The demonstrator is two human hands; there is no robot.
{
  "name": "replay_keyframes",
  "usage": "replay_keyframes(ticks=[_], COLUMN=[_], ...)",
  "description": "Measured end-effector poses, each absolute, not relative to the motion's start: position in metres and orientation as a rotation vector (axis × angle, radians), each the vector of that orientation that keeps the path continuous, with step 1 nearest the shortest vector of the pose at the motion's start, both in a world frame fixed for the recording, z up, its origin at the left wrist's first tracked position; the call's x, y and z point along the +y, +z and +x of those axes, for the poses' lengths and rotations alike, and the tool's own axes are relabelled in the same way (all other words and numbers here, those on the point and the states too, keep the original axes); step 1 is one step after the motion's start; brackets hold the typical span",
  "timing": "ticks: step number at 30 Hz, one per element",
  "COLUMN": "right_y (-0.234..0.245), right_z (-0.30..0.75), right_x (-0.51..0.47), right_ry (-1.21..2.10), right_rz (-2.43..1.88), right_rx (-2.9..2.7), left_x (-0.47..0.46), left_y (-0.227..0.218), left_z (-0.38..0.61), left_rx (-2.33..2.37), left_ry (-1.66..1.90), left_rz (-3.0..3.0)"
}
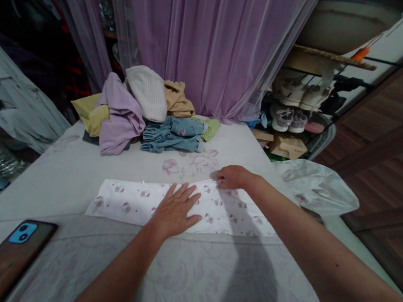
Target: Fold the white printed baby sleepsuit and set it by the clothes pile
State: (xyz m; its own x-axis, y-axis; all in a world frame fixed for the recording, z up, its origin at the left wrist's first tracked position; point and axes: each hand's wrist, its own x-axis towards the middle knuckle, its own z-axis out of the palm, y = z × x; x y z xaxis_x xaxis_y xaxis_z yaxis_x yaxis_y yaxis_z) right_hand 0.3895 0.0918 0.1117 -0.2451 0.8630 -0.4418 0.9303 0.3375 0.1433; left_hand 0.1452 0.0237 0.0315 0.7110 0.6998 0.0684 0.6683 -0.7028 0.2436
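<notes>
A white cloth garment with a small pink cat print [127, 200] lies folded into a long strip across the bed [78, 171]. My left hand [176, 211] rests flat on its near part, fingers spread and holding nothing. My right hand [231, 177] sits at the strip's far edge, fingers curled and pinching the fabric there. A pair of folded-over blue denim jeans [173, 136] lies beyond both hands, beside a heap of crumpled lilac, white, yellow and tan clothes [122, 117].
A phone in a brown case [7, 260] lies at the bed's near left. A white plastic bag [315, 188] lies at the right edge. Behind the bed hangs a sheer lilac curtain [205, 33]. Shoes stand on a rack [294, 104] at the back right.
</notes>
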Motion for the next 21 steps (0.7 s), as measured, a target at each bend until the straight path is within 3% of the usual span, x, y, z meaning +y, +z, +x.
replay_keyframes(ticks=[9,16,21], right_y=[0.082,0.065,0.051], right_z=[0.427,0.415,0.395], right_x=[0.089,0.081,0.047], right_ry=[-0.692,-0.410,-0.001], right_rz=[1.929,2.225,2.628], right_rx=[2.305,2.286,2.240], left_x=[0.023,0.023,0.024], left_y=[0.032,0.034,0.033], left_z=[0.145,0.146,0.147], left_rx=[1.116,1.138,1.185], left_ry=[0.238,0.212,0.214], left_rz=[2.709,2.702,2.696])
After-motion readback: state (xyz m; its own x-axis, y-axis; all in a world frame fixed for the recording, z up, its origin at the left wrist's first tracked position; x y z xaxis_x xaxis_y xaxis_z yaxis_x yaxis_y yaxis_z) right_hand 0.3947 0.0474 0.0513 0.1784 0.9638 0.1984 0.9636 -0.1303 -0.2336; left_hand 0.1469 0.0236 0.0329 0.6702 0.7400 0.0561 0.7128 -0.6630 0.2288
